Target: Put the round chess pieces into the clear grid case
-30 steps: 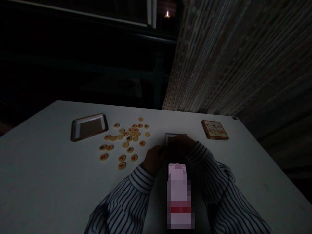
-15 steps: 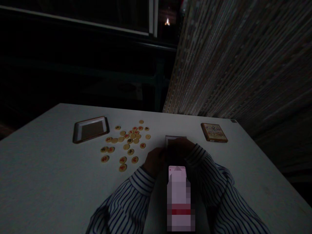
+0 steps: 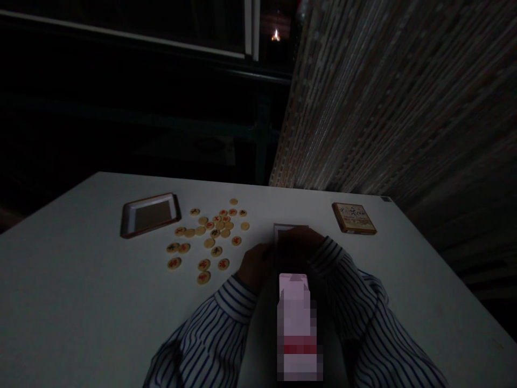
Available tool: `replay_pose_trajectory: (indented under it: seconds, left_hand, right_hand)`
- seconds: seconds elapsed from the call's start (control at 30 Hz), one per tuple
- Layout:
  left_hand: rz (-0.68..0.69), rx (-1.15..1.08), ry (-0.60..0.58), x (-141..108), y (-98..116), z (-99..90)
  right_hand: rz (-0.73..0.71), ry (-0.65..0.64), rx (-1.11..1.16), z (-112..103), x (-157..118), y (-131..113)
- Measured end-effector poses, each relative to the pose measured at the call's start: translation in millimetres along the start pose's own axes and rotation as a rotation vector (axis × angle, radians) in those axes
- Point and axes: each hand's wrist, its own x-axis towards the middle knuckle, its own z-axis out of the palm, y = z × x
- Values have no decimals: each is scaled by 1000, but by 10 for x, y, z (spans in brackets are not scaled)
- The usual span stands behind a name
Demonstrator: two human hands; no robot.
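In the dim head view, my left hand (image 3: 256, 265) is at the left side of a shallow box (image 3: 283, 228) near the middle of the white table. My right hand (image 3: 304, 242) reaches over the same box and covers much of it. Deep shadow hides the fingers of both hands, and whatever they may hold cannot be made out. Round wooden pieces (image 3: 216, 251) with red or dark characters lie scattered to the left of my hands, some face down. A lit phone-like screen (image 3: 297, 318), partly pixelated, shows between my forearms.
An open shallow tray (image 3: 153, 216) lies at the left on the white table (image 3: 100, 302). A printed box (image 3: 354, 218) sits at the back right. Behind the table hangs a string curtain (image 3: 343, 97), with a small flame-like light (image 3: 276, 35) further back.
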Motion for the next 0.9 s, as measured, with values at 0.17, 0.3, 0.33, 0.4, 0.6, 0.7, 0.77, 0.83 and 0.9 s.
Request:
replay_pose_trajectory:
  seconds: [0.17,0.3,0.33,0.4,0.6,0.7,0.77,0.83,0.9]
  left_hand:
    - [-22,5,28,-44,1,-21]
    - [-16,39,14,-116,-8,-23]
    - [-14,55,16,-134,-9,-20]
    - [-18,90,36,-161,-5,-15]
    - [63,161,-51,-170,49,-37]
    - [62,181,-60,-161,54,-40]
    - [56,180,-61,-158,47,-33]
    - [54,177,-64,-156,37,-22]
    - [60,171,-69,-156,33,-13]
  right_hand:
    - [8,36,-71,-80,-117,105]
    - [64,154,-47,-43,-357,182]
    - [76,202,-26,-5,-434,197]
    - [120,302,26,103,-590,222]
    - [201,567,180,547,-887,248]
    - [199,615,227,717,-894,250]
    - [189,586,251,780,-871,255]
    - [202,575,268,802,-849,261]
    - [219,581,282,796,-836,264]
